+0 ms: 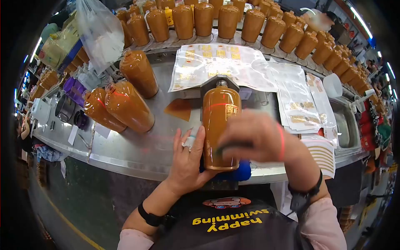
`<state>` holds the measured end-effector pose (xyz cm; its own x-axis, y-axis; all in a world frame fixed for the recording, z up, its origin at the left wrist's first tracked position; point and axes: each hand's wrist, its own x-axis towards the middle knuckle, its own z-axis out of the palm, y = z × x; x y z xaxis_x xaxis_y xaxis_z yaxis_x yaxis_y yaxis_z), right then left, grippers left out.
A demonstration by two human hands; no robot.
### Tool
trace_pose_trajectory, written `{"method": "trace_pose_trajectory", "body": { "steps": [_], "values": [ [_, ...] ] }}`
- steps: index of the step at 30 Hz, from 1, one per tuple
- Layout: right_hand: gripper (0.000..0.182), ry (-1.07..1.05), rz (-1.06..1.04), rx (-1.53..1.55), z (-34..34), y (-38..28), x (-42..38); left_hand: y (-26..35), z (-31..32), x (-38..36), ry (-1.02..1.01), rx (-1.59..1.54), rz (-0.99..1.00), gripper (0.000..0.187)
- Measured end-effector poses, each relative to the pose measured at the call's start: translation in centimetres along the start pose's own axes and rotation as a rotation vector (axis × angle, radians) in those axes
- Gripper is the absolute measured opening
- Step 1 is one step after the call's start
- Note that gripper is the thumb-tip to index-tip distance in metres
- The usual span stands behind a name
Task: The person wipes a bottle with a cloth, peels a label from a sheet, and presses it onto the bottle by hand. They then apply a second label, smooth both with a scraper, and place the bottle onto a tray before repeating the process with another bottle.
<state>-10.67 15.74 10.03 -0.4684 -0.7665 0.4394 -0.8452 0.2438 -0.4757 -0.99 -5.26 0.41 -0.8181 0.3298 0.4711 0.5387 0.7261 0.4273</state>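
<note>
A glossy brown bottle (221, 108) lies in a dark holder (207, 86) at the middle of the metal bench, its neck pointing away. My left hand (188, 158) rests along its left side near the base, fingers apart, with white wrapping on one finger. Over the bottle's lower right side is my right hand (260, 135), blurred, its fingers closed round a dark flat tool (235, 145). Gold characters show on the bottle above the right hand, and a red light line crosses it. White sheets with gold prints (221, 62) lie behind the bottle.
Three brown bottles (139, 73) stand at the left, near a purple cup (75, 91) and a hanging plastic bag (100, 35). Many bottles line a curved conveyor (225, 36) at the back. More printed sheets (296, 93) and a sink (346, 125) are at the right. Another person is at the upper right.
</note>
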Motion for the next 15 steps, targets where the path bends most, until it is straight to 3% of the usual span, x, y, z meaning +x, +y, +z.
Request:
{"method": "trace_pose_trajectory", "body": {
  "steps": [1, 2, 3, 5, 7, 9, 11, 12, 15],
  "values": [
    [0.018, 0.045, 0.070, 0.043, 0.0, 1.9, 0.2, 0.3, -0.4, 0.4, 0.003, 0.010, 0.004, 0.099],
    [0.019, 0.312, 0.237, -0.006, 0.5, 3.2, 0.7, 0.6, -0.5, 0.7, 0.007, 0.017, 0.009, 0.099],
    [0.018, 0.499, 0.206, -0.210, 0.1, 4.5, 0.7, 0.6, -0.3, 0.5, -0.001, 0.000, 0.004, 0.099],
    [0.019, 0.379, 0.174, -0.257, -0.1, 2.6, -0.8, 0.0, 0.2, -0.1, -0.009, -0.029, -0.008, 0.100],
    [0.017, 0.070, 0.082, 0.272, -0.5, 0.0, -2.0, -0.3, 0.6, 0.0, -0.023, -0.162, -0.047, 0.100],
    [0.016, 0.146, 0.327, 0.303, 0.2, 1.1, -2.9, -0.1, 0.7, -0.1, -0.010, -0.241, -0.072, 0.098],
    [0.015, 0.544, 0.556, 0.158, 0.9, 3.9, -3.2, 0.1, 0.5, 0.2, 0.051, -0.256, -0.067, 0.093],
    [0.014, 0.555, 0.425, -0.103, 0.2, 4.6, -3.6, 0.1, -0.4, 0.7, 0.019, -0.195, 0.021, 0.088],
    [0.014, 0.455, 0.573, 0.172, -0.3, 2.7, -5.2, -0.5, -2.9, 3.0, -0.043, -0.070, 0.211, 0.072]
  ]
}}
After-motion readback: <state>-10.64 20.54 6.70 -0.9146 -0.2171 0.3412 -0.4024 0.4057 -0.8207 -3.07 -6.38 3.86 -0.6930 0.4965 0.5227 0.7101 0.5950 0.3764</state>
